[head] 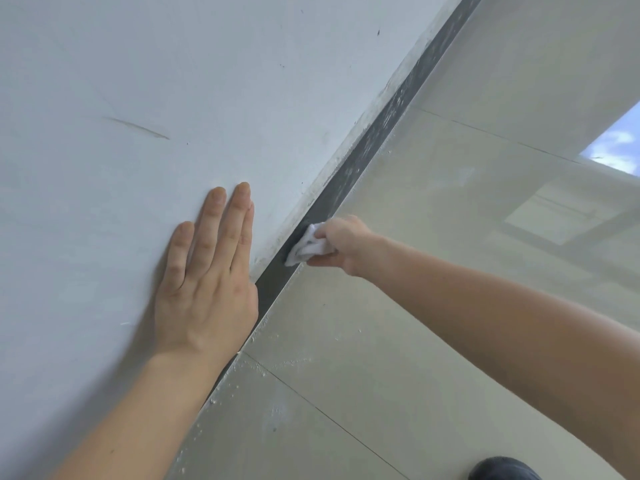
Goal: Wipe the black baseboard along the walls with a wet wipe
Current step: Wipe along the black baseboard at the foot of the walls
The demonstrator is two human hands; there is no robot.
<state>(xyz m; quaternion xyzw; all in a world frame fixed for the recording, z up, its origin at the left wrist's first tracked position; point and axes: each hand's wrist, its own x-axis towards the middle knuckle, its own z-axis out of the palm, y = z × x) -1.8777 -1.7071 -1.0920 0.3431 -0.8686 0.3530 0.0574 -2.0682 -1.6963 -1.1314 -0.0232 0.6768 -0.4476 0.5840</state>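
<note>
A black baseboard runs diagonally from the upper right down to the lower middle, between a white wall and a pale tiled floor. Its far stretch is speckled with white dust and paint spots. My right hand grips a bunched white wet wipe and holds it against the baseboard. My left hand lies flat on the wall with its fingers straight, just left of the baseboard.
The glossy floor tiles reflect a window at the right. White crumbs and dust lie along the floor edge near the baseboard at the lower middle. A dark shoe shows at the bottom right. The wall has a few scuff marks.
</note>
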